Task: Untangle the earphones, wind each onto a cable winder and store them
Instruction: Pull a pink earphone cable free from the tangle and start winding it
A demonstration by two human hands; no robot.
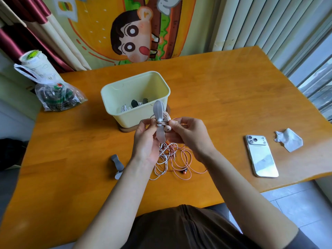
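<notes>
- From the head view, I see my left hand (145, 141) raised over the table (233, 90), its fingers curled round the waist of a grey cable winder (159, 121), which stands roughly upright.
- My right hand (187, 133) pinches the pink earphone cable (177, 119) just beside the winder. Two pink earbuds (168, 129) sit against the winder's middle.
- The rest of the cable hangs down into a tangle of cables (170, 160), pink and white, lying on the table below my hands.
- A second winder (117, 166) lies flat on the table left of my left forearm.
- The cream storage box (109, 99) stands just behind my hands, with wound earphones inside.
- A phone (261, 156) and a crumpled tissue (289, 140) lie to the right, and a plastic bag (57, 97) at far left.
</notes>
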